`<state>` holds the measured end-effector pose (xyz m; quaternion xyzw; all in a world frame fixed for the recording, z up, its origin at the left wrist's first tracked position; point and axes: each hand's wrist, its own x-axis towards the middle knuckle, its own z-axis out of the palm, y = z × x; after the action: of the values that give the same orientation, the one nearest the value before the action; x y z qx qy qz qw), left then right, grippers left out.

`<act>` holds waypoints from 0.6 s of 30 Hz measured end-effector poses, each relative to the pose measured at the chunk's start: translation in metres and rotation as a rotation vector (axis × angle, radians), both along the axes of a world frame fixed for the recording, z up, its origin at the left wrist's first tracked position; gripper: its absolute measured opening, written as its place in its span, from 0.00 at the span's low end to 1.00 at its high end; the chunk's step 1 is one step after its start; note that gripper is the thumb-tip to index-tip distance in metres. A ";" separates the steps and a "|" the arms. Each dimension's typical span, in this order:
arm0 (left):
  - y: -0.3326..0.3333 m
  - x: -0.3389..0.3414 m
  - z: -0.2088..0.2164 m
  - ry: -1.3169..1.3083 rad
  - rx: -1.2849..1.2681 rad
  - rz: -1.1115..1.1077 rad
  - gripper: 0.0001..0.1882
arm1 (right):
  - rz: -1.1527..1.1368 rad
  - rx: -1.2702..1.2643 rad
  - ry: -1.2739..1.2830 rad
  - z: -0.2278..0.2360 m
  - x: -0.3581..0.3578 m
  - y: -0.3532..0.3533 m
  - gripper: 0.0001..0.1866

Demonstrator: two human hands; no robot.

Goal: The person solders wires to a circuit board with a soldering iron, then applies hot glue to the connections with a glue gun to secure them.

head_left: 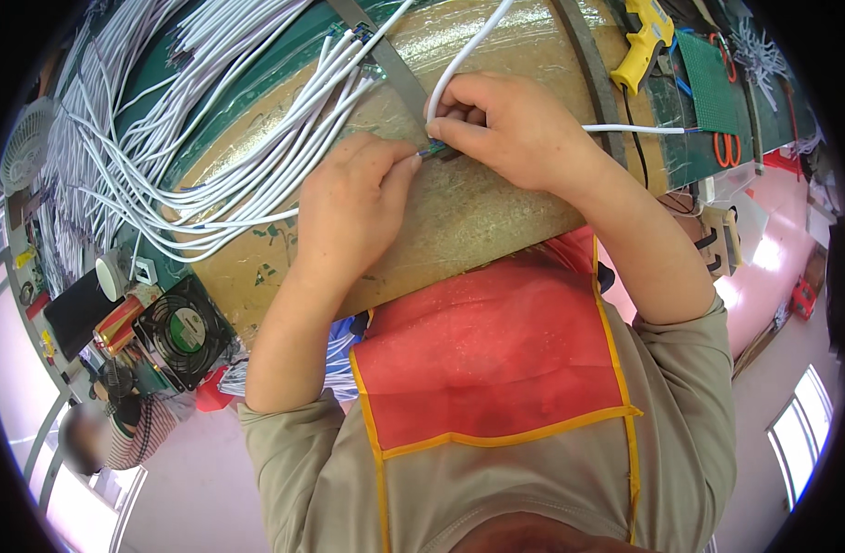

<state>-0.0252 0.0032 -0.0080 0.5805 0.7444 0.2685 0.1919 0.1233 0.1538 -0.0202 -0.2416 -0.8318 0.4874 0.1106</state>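
Observation:
Both my hands meet over the workbench, fingertips close together. My right hand point(510, 129) pinches a white cable point(469, 53) between thumb and curled fingers; the cable rises from the grip toward the far edge. My left hand point(356, 198) has thumb and forefinger closed on the end of a small greenish piece point(432, 148), which lies between the two hands. Its kind is too small to make out. Just beyond my left hand, a bundle of white cables point(257, 194) curves across the bench, some ends resting by a dark metal bar point(395, 69).
Right of my hands runs a second dark bar point(588, 69), with a yellow glue gun point(645, 46) and orange-handled scissors point(727, 149) beyond. A cable end point(634, 129) sticks out past my right wrist. At left stand a black fan point(185, 332) and, farther off, another person point(141, 433).

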 end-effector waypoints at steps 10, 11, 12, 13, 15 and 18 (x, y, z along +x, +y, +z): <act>0.000 0.001 0.002 -0.074 -0.024 0.041 0.06 | -0.004 -0.019 -0.007 0.000 -0.001 0.000 0.11; 0.000 0.000 0.002 -0.075 -0.021 0.038 0.06 | -0.004 -0.014 -0.013 0.000 -0.001 0.000 0.11; 0.000 0.000 0.002 -0.075 -0.021 0.037 0.06 | -0.005 -0.014 -0.014 0.000 -0.002 0.000 0.11; 0.000 0.000 0.002 -0.078 -0.018 0.040 0.06 | -0.005 -0.008 -0.017 0.000 -0.001 0.000 0.11; 0.000 0.001 0.001 -0.081 -0.015 0.042 0.06 | -0.006 -0.001 -0.020 0.000 -0.001 0.000 0.11; -0.001 0.002 0.000 -0.023 0.002 0.035 0.06 | -0.002 -0.024 -0.009 -0.002 -0.001 -0.001 0.11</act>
<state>-0.0234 0.0022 -0.0076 0.5644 0.7520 0.2790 0.1952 0.1219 0.1530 -0.0218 -0.2459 -0.8260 0.4964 0.1045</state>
